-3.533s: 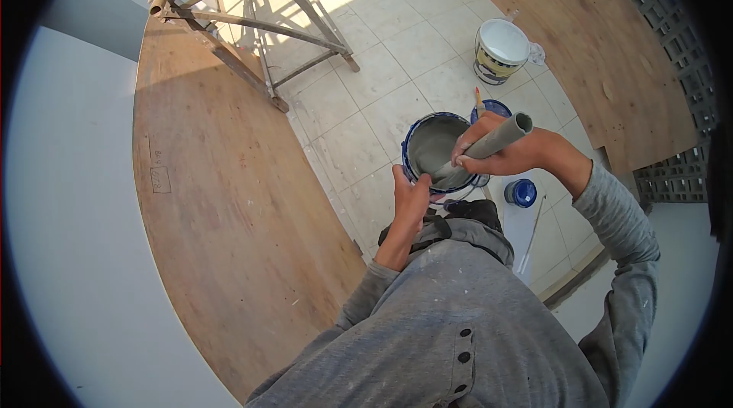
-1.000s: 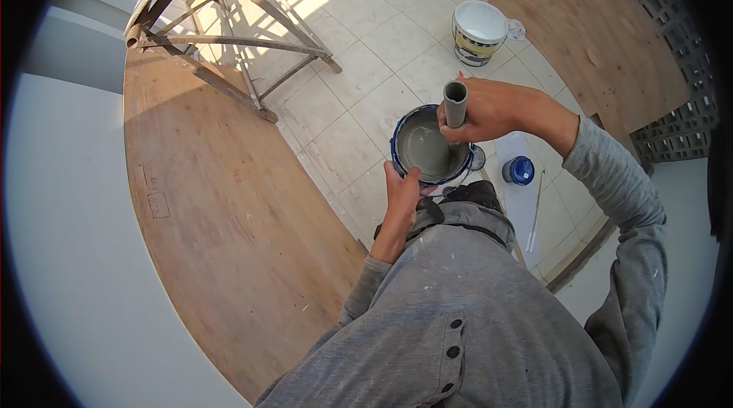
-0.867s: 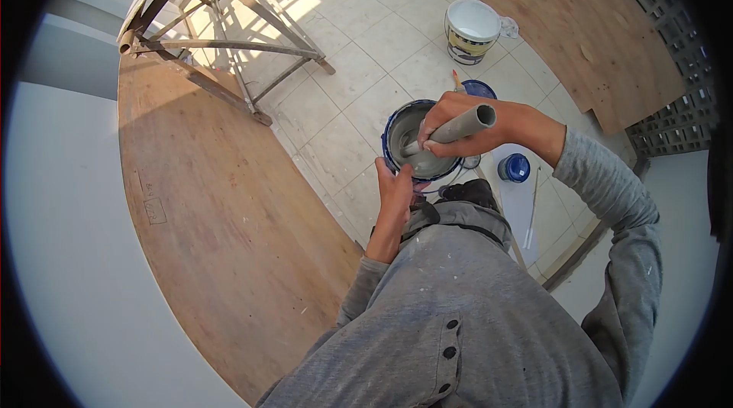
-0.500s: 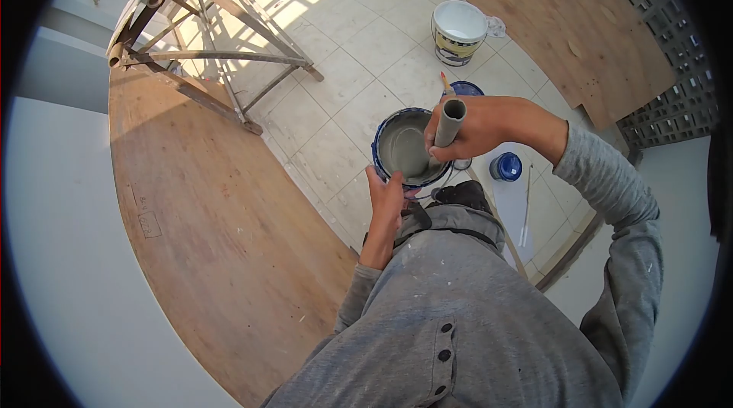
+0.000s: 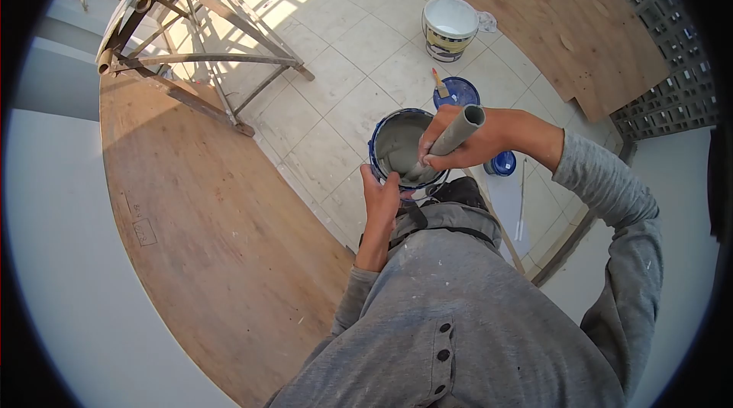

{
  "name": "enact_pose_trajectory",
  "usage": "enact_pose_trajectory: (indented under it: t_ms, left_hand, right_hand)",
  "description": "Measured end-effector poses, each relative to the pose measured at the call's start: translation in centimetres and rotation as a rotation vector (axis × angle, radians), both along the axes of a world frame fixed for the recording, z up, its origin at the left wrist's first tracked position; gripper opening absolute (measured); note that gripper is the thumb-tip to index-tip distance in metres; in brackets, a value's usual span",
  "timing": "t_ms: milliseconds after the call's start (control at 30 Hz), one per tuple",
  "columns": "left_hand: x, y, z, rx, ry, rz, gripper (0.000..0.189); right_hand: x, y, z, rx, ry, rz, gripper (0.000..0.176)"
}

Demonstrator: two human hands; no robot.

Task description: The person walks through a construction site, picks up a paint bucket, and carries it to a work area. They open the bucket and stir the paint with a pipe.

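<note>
A blue-rimmed bucket (image 5: 373, 150) of grey, paint-like liquid (image 5: 401, 137) is in front of my legs. My left hand (image 5: 380, 193) grips its near rim, thumb over the edge. My right hand (image 5: 481, 135) is closed around a grey hollow pipe (image 5: 460, 127), whose open top end tilts up to the right. The pipe's lower end reaches into the liquid near the right side of the bucket. Just beyond my right hand, a paintbrush (image 5: 440, 84) with an orange-tipped handle lies on a blue lid (image 5: 463, 91).
A white bucket (image 5: 449, 22) stands farther back on the tiles. Right of my hand is a small blue can (image 5: 502, 164), near a thin white stick (image 5: 521, 202). Wooden trestle (image 5: 221, 61) at far left; plywood sheets (image 5: 221, 255) lie left and at upper right (image 5: 550, 11).
My right hand has tipped the pipe farther to the right, its top end shifting right. The paintbrush and lid now show more fully. My left hand stays on the rim; the view has shifted slightly.
</note>
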State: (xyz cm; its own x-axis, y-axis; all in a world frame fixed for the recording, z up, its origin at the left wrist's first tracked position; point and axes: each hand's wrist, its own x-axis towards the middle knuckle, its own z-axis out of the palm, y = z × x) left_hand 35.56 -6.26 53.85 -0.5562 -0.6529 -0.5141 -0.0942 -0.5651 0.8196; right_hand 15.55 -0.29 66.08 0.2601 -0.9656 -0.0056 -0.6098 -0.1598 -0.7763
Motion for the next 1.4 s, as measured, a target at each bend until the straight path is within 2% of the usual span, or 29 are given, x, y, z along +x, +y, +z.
enact_pose_trajectory:
  t_ms: [33, 100, 133, 167, 233, 300, 367, 400, 500, 533, 567, 633, 667, 700, 767, 800, 833, 900, 933, 967, 1033, 1067, 1100, 1167, 1233, 1300, 1333, 1367, 1400]
  left_hand:
    - [0.1, 0.0, -0.3, 0.015, -0.025, -0.002, 0.028]
    - [-0.1, 0.7, -1.0, 0.000, -0.020, -0.009, 0.027]
    - [-0.6, 0.8, -0.8, -0.017, 0.000, -0.007, 0.026]
    - [-0.7, 0.6, -0.5, -0.011, 0.002, -0.008, 0.026]
    - [-0.5, 0.0, 0.2, -0.017, 0.027, -0.045, 0.028]
    - [-0.1, 0.1, -1.2, 0.016, 0.029, -0.028, 0.029]
    - [-0.1, 0.5, -1.1, 0.054, 0.028, -0.031, 0.029]
    - [-0.4, 0.6, -1.1, 0.046, 0.019, -0.041, 0.030]
    - [-0.7, 0.2, -0.8, 0.027, 0.034, -0.050, 0.032]
    - [-0.6, -0.3, -0.7, -0.005, 0.051, -0.061, 0.032]
    - [-0.5, -0.2, -1.2, -0.009, 0.048, -0.063, 0.032]
    - [-0.7, 0.7, -1.6, 0.075, 0.054, -0.030, 0.032]
    - [-1.3, 1.4, -1.3, -0.012, -0.002, -0.007, 0.025]
    - [-1.6, 0.9, -1.1, -0.012, 0.007, -0.012, 0.025]
    - [-1.2, 0.1, -0.2, 0.048, 0.039, -0.069, 0.030]
    - [-0.9, 0.1, -0.4, 0.051, 0.031, -0.059, 0.030]
    - [-0.8, 0.0, -0.8, 0.076, 0.038, -0.060, 0.030]
    - [-0.9, 0.6, -1.2, 0.100, 0.041, -0.059, 0.029]
    - [-1.3, 1.2, -1.3, 0.029, 0.027, -0.052, 0.027]
    - [-2.0, 1.4, -0.9, -0.039, 0.022, -0.037, 0.025]
    - [-1.7, 0.7, -0.4, 0.048, 0.044, -0.056, 0.029]
    - [-1.6, 0.3, -0.3, 0.040, 0.050, -0.059, 0.029]
    - [-1.4, 0.0, -0.3, 0.032, 0.051, -0.069, 0.028]
    - [-1.4, 0.9, -0.6, 0.033, 0.026, -0.051, 0.028]
    - [-1.9, 1.0, -0.5, 0.033, 0.015, -0.057, 0.027]
    - [-2.1, 0.7, 0.5, 0.031, 0.033, -0.056, 0.027]
    - [-1.8, 0.4, 0.3, 0.020, 0.069, -0.059, 0.026]
    - [-1.5, 0.4, -0.2, 0.018, 0.064, -0.051, 0.026]
    - [-1.5, 0.6, -1.1, 0.003, 0.048, -0.017, 0.024]
  right_hand:
    - [-0.5, -0.6, 0.8, 0.001, 0.000, 0.006, 0.015]
    - [-1.0, -1.7, 3.0, 0.376, 0.226, -0.112, 0.018]
    - [-0.3, -1.6, 2.6, 0.176, 0.416, -0.107, 0.019]
    - [0.2, -1.2, 2.2, 0.182, 0.418, -0.107, 0.019]
    - [0.9, -0.3, 1.5, 0.012, -0.071, 0.011, 0.016]
    - [0.1, 0.0, 2.0, 0.089, -0.068, -0.003, 0.012]
    - [-1.1, -0.7, 2.7, 0.346, 0.263, -0.135, 0.012]
    - [-0.9, -0.4, 2.2, 0.347, 0.265, -0.147, 0.012]
    - [0.8, 1.0, -0.4, -0.390, -0.049, -0.076, 0.013]
    - [0.7, 1.2, 1.9, 0.033, -0.032, -0.009, 0.013]
    - [0.4, 0.7, 3.0, 0.029, -0.035, -0.011, 0.013]
    - [-0.4, -0.2, 4.0, 0.479, 0.281, -0.169, 0.013]
    - [-0.4, -0.1, 2.9, 0.307, 0.459, -0.166, 0.014]
    - [-0.3, 0.2, 2.2, 0.307, 0.467, -0.173, 0.014]
    - [1.2, 1.2, 1.5, -0.315, -0.038, -0.077, 0.015]
    - [0.5, 1.4, 1.8, 0.089, 0.008, -0.029, 0.014]
    - [0.0, 0.9, 2.8, 0.085, 0.005, -0.019, 0.014]
    - [-0.9, 0.3, 4.0, 0.434, 0.266, -0.180, 0.014]
    - [-0.9, 0.4, 2.9, 0.195, 0.364, -0.233, 0.013]
    - [-0.7, 0.5, 1.3, 0.193, 0.372, -0.231, 0.013]
    - [0.2, 1.2, -0.8, -0.446, 0.033, -0.203, 0.013]
    - [-0.5, 1.4, -0.5, -0.140, -0.010, -0.071, 0.013]
    - [-1.3, 1.3, -0.3, -0.143, -0.014, -0.066, 0.013]
    - [-2.2, 0.9, 3.2, 0.408, 0.180, -0.168, 0.014]
    - [-1.4, 0.7, 2.7, 0.344, 0.300, -0.268, 0.015]
    - [-0.3, 1.7, -0.5, -0.326, 0.002, -0.213, 0.013]
    - [-0.4, 1.9, 0.4, -0.071, 0.068, -0.129, 0.013]
    - [-0.8, 1.4, 1.5, -0.073, 0.063, -0.121, 0.013]
    - [-1.6, 0.5, 2.6, 0.186, 0.126, -0.110, 0.012]
